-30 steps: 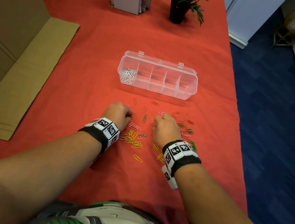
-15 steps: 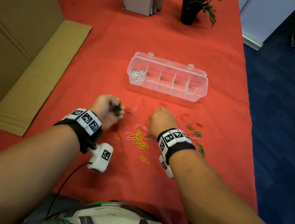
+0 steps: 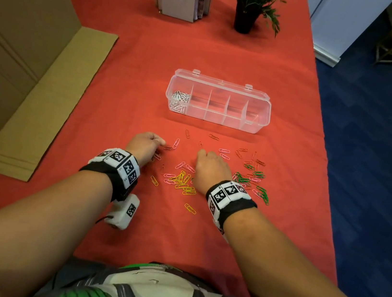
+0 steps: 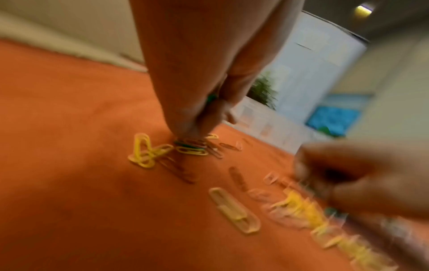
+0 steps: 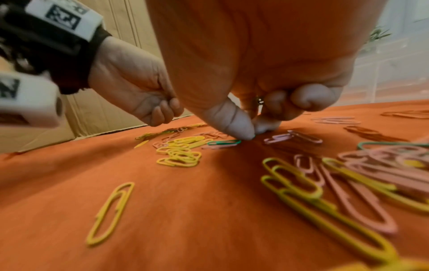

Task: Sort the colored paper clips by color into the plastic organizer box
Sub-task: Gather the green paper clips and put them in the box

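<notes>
Right hand thumb and forefinger pinched down on a green clip, flat on the counter, long axis running left from the fingertips. Left hand curled, green showing inside, probably clips. Thin coated wire on cloth. Clear box ahead, white clips in leftmost cell.

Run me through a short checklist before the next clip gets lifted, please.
1. Box lid open: ok.
2. Free compartments: ok; only white clips, in the leftmost.
3. Right hand pinch on green clip: ok, at its end; clip lies on the cloth.
4. Only one clip pinched: cannot tell; a pink clip lies close beside.
5. Left hand grip: ok, fingers curled round a green bunch.
</notes>
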